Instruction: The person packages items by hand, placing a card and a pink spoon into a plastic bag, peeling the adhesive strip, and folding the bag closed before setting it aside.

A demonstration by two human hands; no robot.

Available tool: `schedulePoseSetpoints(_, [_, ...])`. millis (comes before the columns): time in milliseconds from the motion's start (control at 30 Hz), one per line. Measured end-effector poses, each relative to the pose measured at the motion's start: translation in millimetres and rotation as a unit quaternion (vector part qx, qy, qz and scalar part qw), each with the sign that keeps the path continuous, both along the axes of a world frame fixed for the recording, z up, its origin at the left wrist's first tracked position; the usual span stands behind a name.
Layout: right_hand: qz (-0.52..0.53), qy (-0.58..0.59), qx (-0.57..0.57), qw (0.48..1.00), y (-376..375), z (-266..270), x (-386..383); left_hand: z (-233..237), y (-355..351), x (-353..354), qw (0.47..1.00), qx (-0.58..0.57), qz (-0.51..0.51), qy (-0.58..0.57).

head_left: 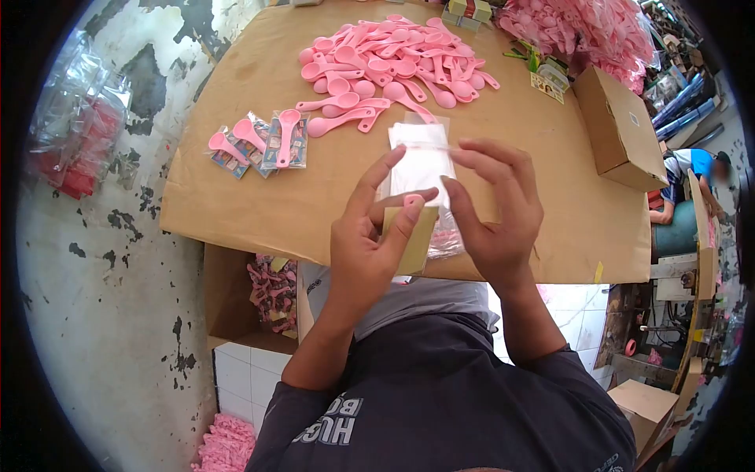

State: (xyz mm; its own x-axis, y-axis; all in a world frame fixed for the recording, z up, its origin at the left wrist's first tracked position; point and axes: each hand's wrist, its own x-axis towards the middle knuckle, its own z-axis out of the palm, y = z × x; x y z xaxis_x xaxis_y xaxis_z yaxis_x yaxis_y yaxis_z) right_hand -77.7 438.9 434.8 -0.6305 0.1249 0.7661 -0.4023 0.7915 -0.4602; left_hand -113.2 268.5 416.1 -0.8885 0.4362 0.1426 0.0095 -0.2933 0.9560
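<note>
My left hand (370, 228) is closed around a yellowish-brown card (418, 240). Under its thumb shows the pink end of a spoon handle (413, 201); the rest of that spoon is hidden. A clear plastic bag (429, 146) stretches from my left index fingertip to the fingers of my right hand (499, 208), which grip its edge. Beneath both hands lies a pile of clear bags (419, 175), looking white in the glare. Left of my hands, several pink spoons on printed cards (289, 140) lie in clear packs.
A large heap of loose pink spoons (393, 59) covers the back of the brown table (236, 212). A cardboard box (617, 126) stands at the right, with bagged pink items (582, 35) behind. Another person (684, 177) sits farther right. An open box (271, 299) is below the table.
</note>
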Motion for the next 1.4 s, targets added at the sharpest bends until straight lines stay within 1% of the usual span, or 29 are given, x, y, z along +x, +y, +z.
schedulePoseSetpoints(33, [-0.002, 0.001, 0.001, 1.0, -2.5, 2.3, -2.2, 0.2, -0.4, 1.8, 1.0, 0.001, -0.002, 0.001])
schedulePoseSetpoints(100, [-0.015, 0.015, 0.057, 0.998, -8.0, 5.3, -7.4, 0.5, -1.3, 4.4, 0.998, -0.037, -0.008, 0.046])
schedulePoseSetpoints(133, [-0.02, 0.028, 0.066, 0.997, -9.8, 4.7, -11.1, 0.4, -1.1, 4.5, 0.996, -0.052, -0.002, 0.078])
schedulePoseSetpoints(167, [-0.018, 0.029, 0.066, 0.997, -9.5, 3.4, -12.6, -0.2, -2.3, 4.3, 0.996, -0.051, -0.001, 0.079])
schedulePoseSetpoints(233, [-0.034, 0.048, 0.084, 0.995, -9.1, 1.1, -15.5, -2.2, -5.8, 3.8, 0.988, -0.114, -0.021, 0.105])
schedulePoseSetpoints(300, [-0.031, 0.051, 0.082, 0.995, -8.0, 0.7, -17.4, -5.5, -3.4, 4.2, 0.987, -0.11, -0.015, 0.114])
schedulePoseSetpoints(367, [-0.033, 0.052, 0.081, 0.995, -5.7, -0.1, -17.2, -7.6, -0.1, 4.8, 0.984, -0.088, -0.004, 0.158])
schedulePoseSetpoints(400, [-0.026, 0.049, 0.071, 0.996, -4.1, -0.1, -16.8, -6.6, -0.3, 5.4, 0.984, -0.087, -0.007, 0.156])
schedulePoseSetpoints(467, [-0.021, 0.045, 0.061, 0.997, -1.0, -1.0, -15.5, -0.4, -3.6, 5.9, 0.977, -0.151, -0.037, 0.145])
schedulePoseSetpoints(500, [-0.019, 0.036, 0.035, 0.999, 0.8, -2.0, -14.7, 1.9, -4.1, 5.9, 0.977, -0.15, -0.039, 0.146])
schedulePoseSetpoints(533, [-0.016, 0.029, 0.008, 0.999, 2.8, -2.3, -14.4, 4.1, -4.6, 5.5, 0.982, -0.142, -0.064, 0.11])
schedulePoseSetpoints(567, [-0.016, 0.03, 0.009, 0.999, 6.7, -1.9, -14.3, 5.2, -4.7, 4.9, 0.984, -0.135, -0.089, 0.074])
schedulePoseSetpoints(633, [-0.032, 0.041, -0.119, 0.991, 18.4, -1.0, -14.7, -2.9, -4.7, 3.1, 0.988, -0.112, -0.087, 0.054])
schedulePoseSetpoints(667, [-0.032, 0.041, -0.12, 0.991, 23.0, 1.3, -16.8, -4.1, -4.8, 2.2, 0.992, -0.091, -0.084, 0.033])
schedulePoseSetpoints(700, [0.024, 0.081, -0.27, 0.959, 27.6, 5.0, -19.2, -2.1, -4.8, 2.7, 0.992, -0.091, -0.084, 0.033])
schedulePoseSetpoints(733, [0.077, 0.118, -0.413, 0.9, 32.3, 6.9, -19.3, 3.2, -3.6, 3.4, 0.996, -0.047, -0.076, -0.023])
schedulePoseSetpoints(767, [0.077, 0.117, -0.413, 0.9, 38.7, 4.9, -15.9, 6.3, -2.9, 3.2, 0.995, -0.003, -0.067, -0.079])
schedulePoseSetpoints(833, [0.144, 0.124, -0.467, 0.864, 50.9, -0.7, -8.0, 1.7, -3.8, -0.1, 0.996, 0.013, -0.053, -0.074])
schedulePoseSetpoints(867, [0.145, 0.122, -0.467, 0.864, 52.2, -1.5, -2.9, -0.2, -4.2, -1.5, 0.996, 0.029, -0.039, -0.068])
schedulePoseSetpoints(933, [0.232, -0.026, -0.474, 0.849, 49.2, -3.5, 10.8, -0.8, -4.5, -3.2, 0.996, 0.044, -0.033, -0.068])
schedulePoseSetpoints(967, [0.233, -0.028, -0.473, 0.849, 44.9, -3.7, 15.3, -1.1, -4.6, -4.4, 0.996, 0.059, -0.029, -0.065])
schedulePoseSetpoints(1033, [0.172, -0.211, -0.444, 0.854, 33.6, -4.1, 20.8, -4.7, -5.0, -6.0, 0.995, 0.066, -0.032, -0.067])
schedulePoseSetpoints(1067, [0.173, -0.211, -0.445, 0.853, 27.5, -5.8, 18.6, -6.3, -5.1, -6.9, 0.994, 0.072, -0.037, -0.067])
schedulePoseSetpoints(1133, [0.185, -0.265, -0.34, 0.883, 14.2, -11.1, 12.9, -7.1, -2.4, -7.1, 0.994, 0.087, -0.026, -0.056])
schedulePoseSetpoints(1167, [0.186, -0.265, -0.341, 0.882, 10.7, -13.9, 10.8, -7.6, -1.7, -7.3, 0.993, 0.103, -0.016, -0.046])
schedulePoseSetpoints(1200, [0.206, -0.269, -0.341, 0.877, 8.2, -16.5, 8.6, -9.1, -2.4, -8.2, 0.994, 0.101, -0.015, -0.046])
schedulePoseSetpoints(1233, [0.226, -0.273, -0.341, 0.871, 7.1, -18.0, 7.5, -11.4, -3.5, -9.3, 0.995, 0.091, -0.017, -0.022])
schedulePoseSetpoints(1267, [0.22, -0.289, -0.355, 0.861, 7.0, -17.6, 7.8, -13.5, -4.4, -10.4, 0.997, 0.08, -0.019, 0.001])
schedulePoseSetpoints(1400, [0.214, -0.28, -0.382, 0.854, 8.5, -21.5, 5.4, -16.7, -6.3, -13.3, 0.998, 0.055, 0.002, 0.021])
